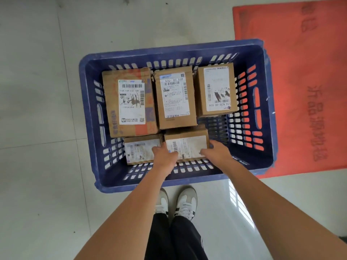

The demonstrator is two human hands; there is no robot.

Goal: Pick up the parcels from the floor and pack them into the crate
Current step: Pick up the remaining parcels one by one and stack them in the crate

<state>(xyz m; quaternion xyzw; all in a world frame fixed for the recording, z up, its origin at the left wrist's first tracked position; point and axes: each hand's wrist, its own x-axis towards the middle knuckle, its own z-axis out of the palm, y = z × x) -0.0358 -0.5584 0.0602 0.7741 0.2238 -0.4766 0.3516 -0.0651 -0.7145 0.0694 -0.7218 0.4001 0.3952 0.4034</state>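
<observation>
Blue crate [90, 102], brown parcels [129, 104]

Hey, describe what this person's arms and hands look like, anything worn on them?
Both forearms are bare, with no sleeves in view. The left hand and right hand wear no gloves, and no watch or bracelet shows. One right fingernail looks painted dark blue.
</observation>
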